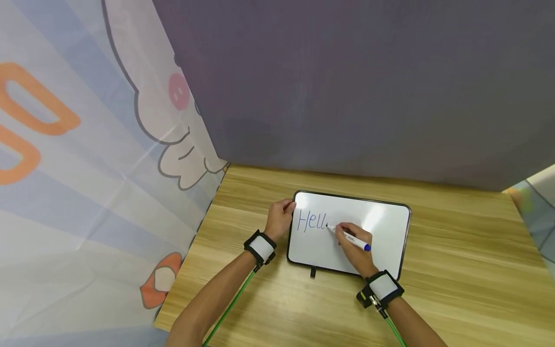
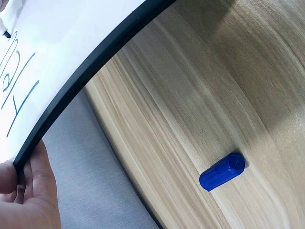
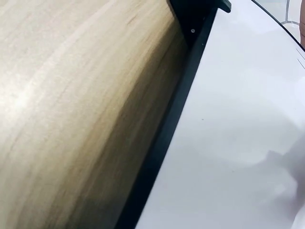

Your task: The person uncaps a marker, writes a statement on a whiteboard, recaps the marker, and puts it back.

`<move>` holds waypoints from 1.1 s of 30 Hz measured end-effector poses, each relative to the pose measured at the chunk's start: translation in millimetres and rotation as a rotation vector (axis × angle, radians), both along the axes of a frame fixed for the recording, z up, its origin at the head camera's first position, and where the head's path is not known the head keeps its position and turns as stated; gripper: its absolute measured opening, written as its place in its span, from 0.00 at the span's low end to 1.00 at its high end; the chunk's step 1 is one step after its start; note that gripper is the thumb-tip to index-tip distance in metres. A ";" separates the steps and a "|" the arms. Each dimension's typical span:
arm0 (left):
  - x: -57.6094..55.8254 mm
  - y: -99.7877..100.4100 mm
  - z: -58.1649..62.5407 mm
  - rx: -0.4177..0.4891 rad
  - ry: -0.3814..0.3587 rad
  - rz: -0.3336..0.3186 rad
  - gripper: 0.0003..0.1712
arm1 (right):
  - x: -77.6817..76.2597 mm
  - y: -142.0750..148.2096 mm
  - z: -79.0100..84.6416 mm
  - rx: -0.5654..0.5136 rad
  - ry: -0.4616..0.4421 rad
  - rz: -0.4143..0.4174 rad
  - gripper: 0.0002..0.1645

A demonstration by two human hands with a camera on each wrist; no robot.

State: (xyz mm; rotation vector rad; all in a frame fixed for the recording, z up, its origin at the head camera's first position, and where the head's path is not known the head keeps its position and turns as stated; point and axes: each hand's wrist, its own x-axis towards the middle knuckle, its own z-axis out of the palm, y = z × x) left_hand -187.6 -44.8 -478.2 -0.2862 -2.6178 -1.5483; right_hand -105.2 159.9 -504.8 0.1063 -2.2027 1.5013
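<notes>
The whiteboard (image 1: 321,251) is on the wooden table (image 1: 459,250), its left edge pinched by the person's left hand (image 1: 279,220), perhaps for steadiness, while the right hand (image 1: 361,255) pinches the marker (image 1: 356,241), tip just after the letters "Hell" (image 1: 312,220), and rightward there is unwritten surface for moving until the black frame (image 1: 406,236).

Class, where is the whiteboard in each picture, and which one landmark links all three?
Head: the whiteboard lies right of centre, in the lower half.
Left wrist: upper left corner, partly out of frame.
Right wrist: right side, partly out of frame.
Shared landmark: the wooden table.
</notes>
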 end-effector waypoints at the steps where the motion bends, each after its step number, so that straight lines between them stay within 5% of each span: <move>1: -0.1 0.2 -0.2 0.000 -0.002 0.001 0.14 | -1.3 1.3 -4.2 0.000 -0.015 -0.002 0.04; 7: -1.4 0.8 0.8 -0.002 -0.007 0.004 0.14 | -1.4 7.0 -10.6 -0.029 -0.040 0.011 0.04; 14: -4.6 -0.7 -3.1 0.001 -0.008 0.009 0.14 | 4.9 1.0 18.7 -0.018 -0.052 -0.030 0.05; 33: -2.5 -0.3 -2.6 0.019 -0.015 0.000 0.13 | 13.4 11.0 30.5 -0.065 0.000 -0.065 0.05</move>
